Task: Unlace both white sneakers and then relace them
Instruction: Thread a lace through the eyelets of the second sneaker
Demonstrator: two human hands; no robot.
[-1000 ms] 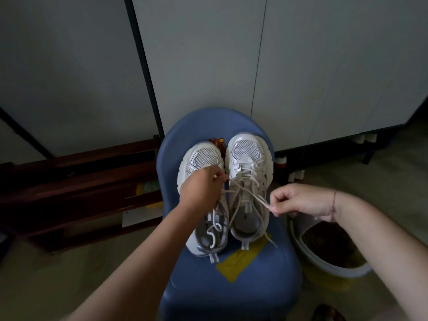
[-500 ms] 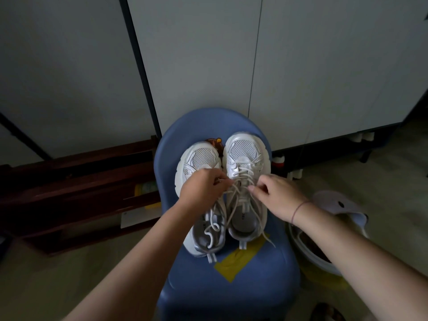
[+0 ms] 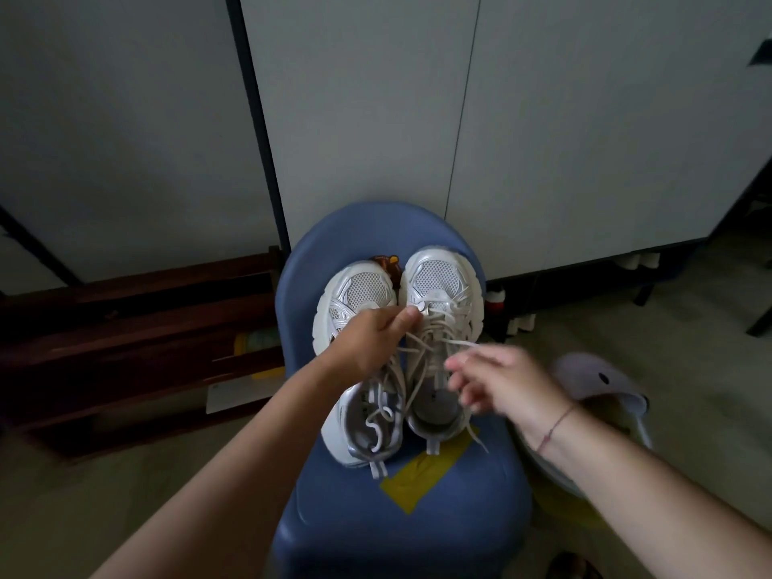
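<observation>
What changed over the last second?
The right hand swung in from the right to the right sneaker's lace, then drew back rightward; blurred, grip unclear. The left hand stayed pinching the lace near the toe. Left sneaker and chair unmoved.

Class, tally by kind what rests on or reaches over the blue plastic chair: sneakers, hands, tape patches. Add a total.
White mesh sneakers: 2
Bare hands, left and right: 2
Yellow tape patch: 1
Total: 5

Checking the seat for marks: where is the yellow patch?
Head view: the yellow patch lies on the seat of the blue chair, just behind the right sneaker heel, toward the person.
</observation>
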